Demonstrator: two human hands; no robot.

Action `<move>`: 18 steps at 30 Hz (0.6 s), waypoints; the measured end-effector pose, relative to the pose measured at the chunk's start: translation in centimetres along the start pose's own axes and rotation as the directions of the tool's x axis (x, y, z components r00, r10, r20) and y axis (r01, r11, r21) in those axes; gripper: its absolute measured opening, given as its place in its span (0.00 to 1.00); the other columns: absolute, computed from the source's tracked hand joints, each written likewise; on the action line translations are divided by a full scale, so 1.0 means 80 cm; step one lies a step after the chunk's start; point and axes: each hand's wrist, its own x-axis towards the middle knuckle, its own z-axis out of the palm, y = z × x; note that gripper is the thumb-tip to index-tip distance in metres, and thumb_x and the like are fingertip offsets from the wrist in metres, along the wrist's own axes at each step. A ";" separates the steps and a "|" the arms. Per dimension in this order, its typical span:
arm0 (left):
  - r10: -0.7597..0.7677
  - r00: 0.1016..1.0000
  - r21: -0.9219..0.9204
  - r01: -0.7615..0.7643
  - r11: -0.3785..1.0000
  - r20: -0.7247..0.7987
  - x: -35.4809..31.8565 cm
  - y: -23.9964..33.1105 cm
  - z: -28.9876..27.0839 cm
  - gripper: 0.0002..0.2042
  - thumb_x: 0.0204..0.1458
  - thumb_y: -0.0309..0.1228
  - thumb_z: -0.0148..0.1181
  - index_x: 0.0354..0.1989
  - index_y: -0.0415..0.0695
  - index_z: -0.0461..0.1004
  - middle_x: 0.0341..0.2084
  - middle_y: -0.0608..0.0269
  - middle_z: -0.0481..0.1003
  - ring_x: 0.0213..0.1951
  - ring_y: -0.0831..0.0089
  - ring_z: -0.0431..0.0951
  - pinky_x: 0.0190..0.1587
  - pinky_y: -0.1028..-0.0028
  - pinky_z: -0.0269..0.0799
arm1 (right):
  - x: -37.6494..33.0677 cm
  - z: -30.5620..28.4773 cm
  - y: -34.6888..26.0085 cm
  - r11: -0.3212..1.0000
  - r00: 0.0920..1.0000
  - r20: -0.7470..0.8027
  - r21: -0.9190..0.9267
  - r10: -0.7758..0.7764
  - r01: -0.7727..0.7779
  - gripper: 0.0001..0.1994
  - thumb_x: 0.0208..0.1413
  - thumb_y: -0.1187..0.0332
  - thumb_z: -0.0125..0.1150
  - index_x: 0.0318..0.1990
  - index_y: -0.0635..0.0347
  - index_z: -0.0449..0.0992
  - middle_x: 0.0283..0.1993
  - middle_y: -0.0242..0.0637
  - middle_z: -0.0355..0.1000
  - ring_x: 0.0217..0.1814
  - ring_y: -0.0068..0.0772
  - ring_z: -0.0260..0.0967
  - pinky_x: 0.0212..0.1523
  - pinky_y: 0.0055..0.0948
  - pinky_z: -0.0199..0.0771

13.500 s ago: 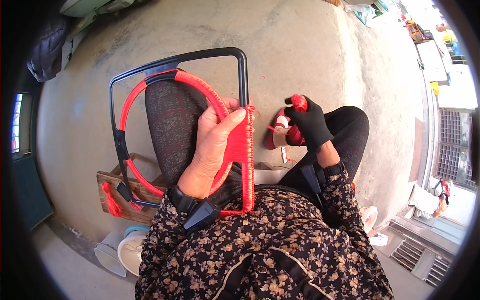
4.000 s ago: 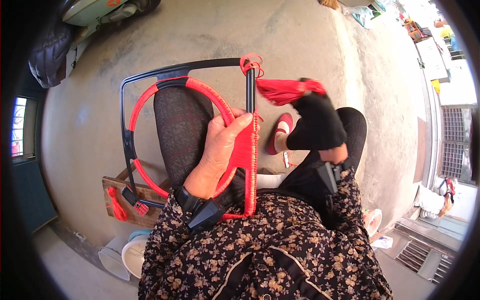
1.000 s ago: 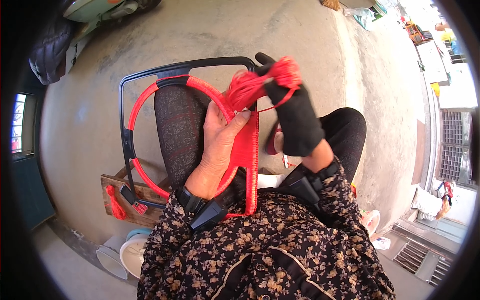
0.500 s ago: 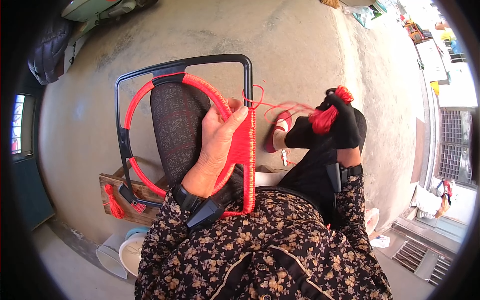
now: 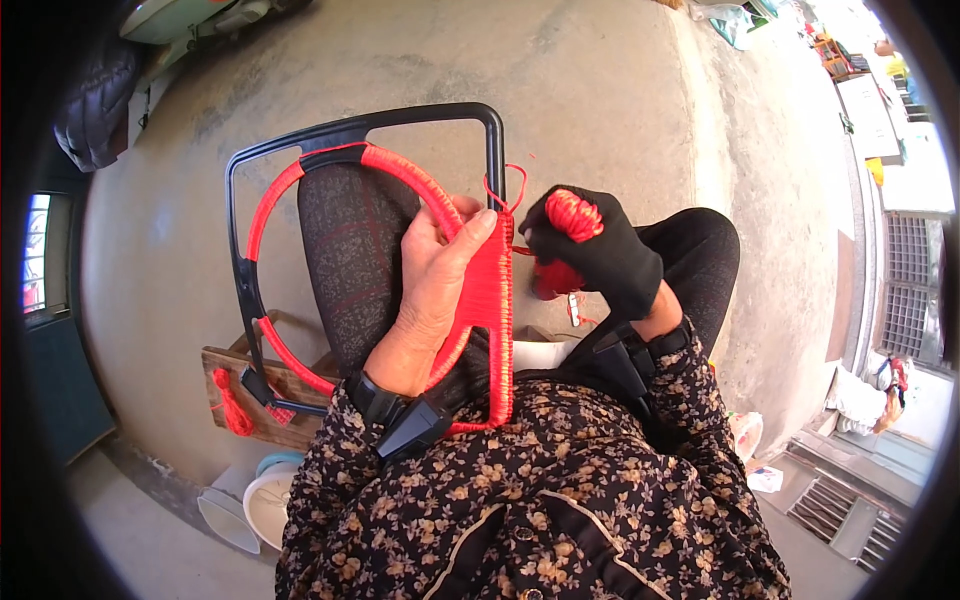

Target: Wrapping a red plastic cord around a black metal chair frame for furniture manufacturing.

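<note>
The right hand (image 5: 605,248), gloved and closed round the red cord bundle (image 5: 575,216), has swung in from well out to the right and now sits just beside the black frame (image 5: 487,280), so the loosely strung cord between them is down to a short run, which suggests another pass of wrapping is under way. The left hand (image 5: 430,265) still pinches the frame's red-covered panel over the thigh, a small loop (image 5: 524,182) standing at the bare bar above; beyond, the red skein (image 5: 232,402) remains on the wooden counter (image 5: 265,426).
</note>
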 end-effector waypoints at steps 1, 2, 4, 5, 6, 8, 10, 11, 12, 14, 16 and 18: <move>0.000 1.000 -0.010 0.000 1.000 0.001 -0.001 0.002 0.001 0.10 0.52 0.28 0.63 0.38 0.41 0.69 0.28 0.68 0.72 0.29 0.82 0.72 0.34 0.80 0.69 | -0.003 -0.002 -0.002 1.000 0.999 0.032 -0.028 -0.001 0.002 0.09 0.51 0.71 0.65 0.39 0.62 0.75 0.32 0.31 0.75 0.32 0.19 0.71 0.32 0.22 0.74; 0.003 1.000 -0.020 -0.002 1.000 0.005 0.000 0.003 0.002 0.10 0.52 0.28 0.63 0.38 0.41 0.69 0.28 0.69 0.72 0.30 0.82 0.72 0.34 0.80 0.69 | -0.002 -0.003 0.001 1.000 0.999 0.033 -0.030 0.000 0.001 0.09 0.51 0.71 0.65 0.39 0.62 0.75 0.32 0.31 0.75 0.32 0.19 0.71 0.32 0.22 0.74; 0.001 1.000 -0.029 -0.001 1.000 0.006 0.001 0.002 0.002 0.10 0.52 0.28 0.63 0.38 0.41 0.69 0.28 0.69 0.72 0.30 0.82 0.72 0.34 0.80 0.69 | 0.000 -0.003 0.008 0.999 0.994 -0.107 0.002 0.034 -0.034 0.10 0.51 0.70 0.65 0.41 0.61 0.76 0.31 0.31 0.75 0.31 0.18 0.71 0.31 0.22 0.73; -0.003 1.000 -0.034 0.004 0.999 0.008 0.001 0.000 0.001 0.10 0.52 0.28 0.63 0.38 0.40 0.69 0.28 0.69 0.72 0.30 0.82 0.72 0.34 0.80 0.69 | 0.002 -0.002 0.007 0.997 0.987 -0.154 0.068 0.035 -0.025 0.11 0.52 0.70 0.64 0.43 0.61 0.76 0.29 0.32 0.74 0.28 0.19 0.70 0.30 0.22 0.72; -0.004 1.000 -0.035 0.005 0.999 0.008 0.001 0.000 0.000 0.10 0.52 0.28 0.63 0.38 0.40 0.69 0.28 0.69 0.72 0.30 0.82 0.72 0.34 0.80 0.69 | 0.003 0.000 0.003 0.997 0.987 -0.154 0.067 0.037 -0.027 0.11 0.52 0.70 0.64 0.43 0.61 0.76 0.29 0.32 0.74 0.28 0.19 0.70 0.30 0.22 0.72; 0.006 1.000 -0.023 -0.006 1.000 0.013 0.001 -0.001 0.000 0.11 0.52 0.28 0.63 0.39 0.40 0.69 0.28 0.69 0.72 0.30 0.82 0.72 0.35 0.80 0.69 | 0.005 0.002 -0.006 0.950 0.981 0.023 0.245 0.194 -0.194 0.12 0.53 0.70 0.63 0.45 0.61 0.75 0.28 0.32 0.73 0.26 0.20 0.70 0.28 0.23 0.72; -0.006 1.000 -0.048 0.007 0.999 0.018 0.000 -0.001 0.001 0.11 0.52 0.28 0.63 0.40 0.40 0.68 0.29 0.69 0.72 0.31 0.82 0.73 0.36 0.80 0.69 | 0.010 0.004 0.017 0.956 0.988 0.057 0.249 0.146 -0.156 0.10 0.53 0.70 0.63 0.41 0.63 0.75 0.27 0.31 0.73 0.26 0.21 0.70 0.28 0.23 0.72; -0.017 1.000 -0.076 0.018 0.997 0.015 -0.001 -0.001 0.002 0.12 0.52 0.28 0.63 0.41 0.40 0.68 0.30 0.68 0.72 0.31 0.82 0.73 0.36 0.80 0.70 | 0.008 0.005 0.020 0.975 0.991 0.058 0.181 0.122 -0.130 0.08 0.53 0.71 0.63 0.39 0.64 0.75 0.27 0.31 0.73 0.26 0.21 0.71 0.29 0.23 0.72; -0.015 1.000 -0.077 0.016 0.997 0.012 0.001 -0.002 0.000 0.12 0.52 0.28 0.63 0.41 0.40 0.68 0.30 0.68 0.72 0.31 0.82 0.73 0.36 0.80 0.70 | 0.005 0.005 0.021 0.988 0.993 0.060 0.113 0.097 -0.103 0.07 0.53 0.71 0.63 0.37 0.64 0.74 0.27 0.32 0.73 0.26 0.21 0.71 0.29 0.23 0.72; 0.022 1.000 -0.039 -0.022 0.999 0.010 0.007 -0.006 -0.005 0.13 0.52 0.27 0.63 0.42 0.39 0.68 0.32 0.67 0.72 0.33 0.81 0.73 0.38 0.80 0.70 | -0.002 0.002 0.021 0.990 0.991 0.070 0.069 0.116 -0.121 0.06 0.52 0.73 0.63 0.34 0.64 0.74 0.27 0.32 0.73 0.27 0.21 0.71 0.30 0.23 0.73; 0.028 0.999 -0.068 -0.026 0.997 0.020 0.006 -0.007 -0.003 0.14 0.51 0.27 0.63 0.44 0.39 0.68 0.33 0.67 0.72 0.33 0.81 0.74 0.38 0.80 0.70 | -0.010 -0.002 0.030 0.981 0.979 0.092 0.056 0.182 -0.188 0.06 0.51 0.73 0.63 0.34 0.64 0.74 0.27 0.33 0.73 0.26 0.22 0.71 0.30 0.24 0.73; 0.034 0.999 -0.097 -0.031 0.995 0.029 0.006 -0.006 -0.002 0.15 0.51 0.27 0.63 0.45 0.39 0.68 0.34 0.67 0.72 0.34 0.81 0.74 0.38 0.80 0.71 | -0.016 -0.009 0.038 0.983 0.984 0.078 0.080 0.159 -0.165 0.06 0.51 0.73 0.63 0.34 0.65 0.74 0.27 0.33 0.73 0.27 0.23 0.72 0.30 0.24 0.73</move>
